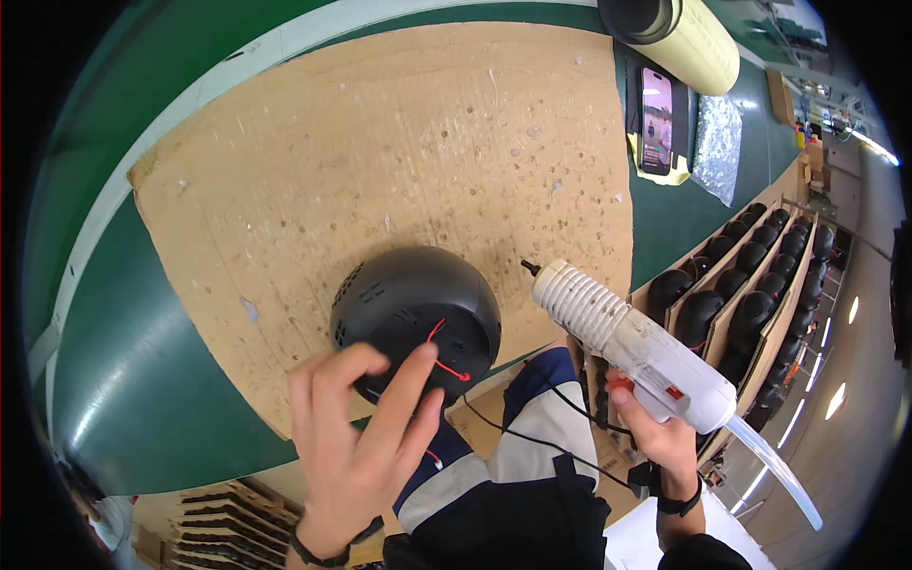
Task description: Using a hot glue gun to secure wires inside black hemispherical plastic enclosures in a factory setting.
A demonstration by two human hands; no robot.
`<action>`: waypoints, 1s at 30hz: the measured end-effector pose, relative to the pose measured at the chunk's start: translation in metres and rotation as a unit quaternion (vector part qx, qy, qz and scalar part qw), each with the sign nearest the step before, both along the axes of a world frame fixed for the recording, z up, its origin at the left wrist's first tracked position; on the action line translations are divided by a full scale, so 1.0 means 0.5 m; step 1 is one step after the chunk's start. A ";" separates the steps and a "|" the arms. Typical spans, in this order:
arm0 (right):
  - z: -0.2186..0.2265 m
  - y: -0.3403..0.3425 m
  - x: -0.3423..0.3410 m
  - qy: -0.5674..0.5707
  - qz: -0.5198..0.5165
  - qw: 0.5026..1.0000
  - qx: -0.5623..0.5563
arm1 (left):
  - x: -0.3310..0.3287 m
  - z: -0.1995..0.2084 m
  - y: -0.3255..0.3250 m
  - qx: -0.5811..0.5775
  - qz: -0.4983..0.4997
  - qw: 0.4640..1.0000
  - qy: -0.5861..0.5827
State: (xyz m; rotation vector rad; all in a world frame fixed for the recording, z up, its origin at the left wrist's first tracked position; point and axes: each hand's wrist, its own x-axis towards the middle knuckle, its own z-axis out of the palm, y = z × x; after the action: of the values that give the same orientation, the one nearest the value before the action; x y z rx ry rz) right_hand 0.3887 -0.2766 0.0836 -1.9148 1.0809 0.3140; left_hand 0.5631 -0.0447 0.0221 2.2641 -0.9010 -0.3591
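A black rounded housing (418, 285) with vent slots sits near the front edge of the cardboard sheet, its recessed side toward me. Out of that recess runs a thin red wire (452, 369). My left hand (366, 427) is over the recess with its fingers apart and bent, one fingertip close to the wire; whether it touches the wire I cannot tell. In my right hand (655, 427) is a white glue gun (646, 351), its dark nozzle pointing toward the housing. A translucent glue stick (779, 470) sticks out of the gun's back end.
The scuffed cardboard (399, 142) lies on a green table (133, 351). At the back right are a phone (655, 119), a yellow roll (698, 57) and bubble wrap (717, 142). Partitioned boxes of black housings (698, 318) stand to the right. A black cable (541, 439) crosses my lap.
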 end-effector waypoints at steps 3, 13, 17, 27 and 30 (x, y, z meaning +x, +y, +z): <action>0.005 0.008 -0.004 0.004 -0.002 1.000 0.008 | 0.036 -0.007 -0.019 -0.014 -0.054 0.998 -0.023; -0.002 0.011 -0.010 0.015 0.025 0.996 -0.082 | 0.135 -0.042 -0.050 -0.134 -0.068 0.971 0.184; 0.003 0.010 0.009 0.024 0.003 0.997 -0.067 | 0.136 -0.060 -0.064 -0.162 -0.076 0.970 0.162; 0.030 0.026 0.019 0.080 -0.007 0.990 -0.113 | 0.139 -0.062 -0.056 -0.159 -0.069 0.970 0.171; 0.040 0.033 -0.006 0.036 0.012 0.992 -0.118 | 0.165 -0.072 -0.054 -0.162 -0.120 0.957 0.206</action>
State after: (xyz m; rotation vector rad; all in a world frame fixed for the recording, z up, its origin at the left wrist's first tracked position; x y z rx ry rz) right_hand 0.3854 -0.2603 0.1035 -2.1411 1.1874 0.2792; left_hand 0.6456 -0.0719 -0.0141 1.6979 -0.9331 -0.7082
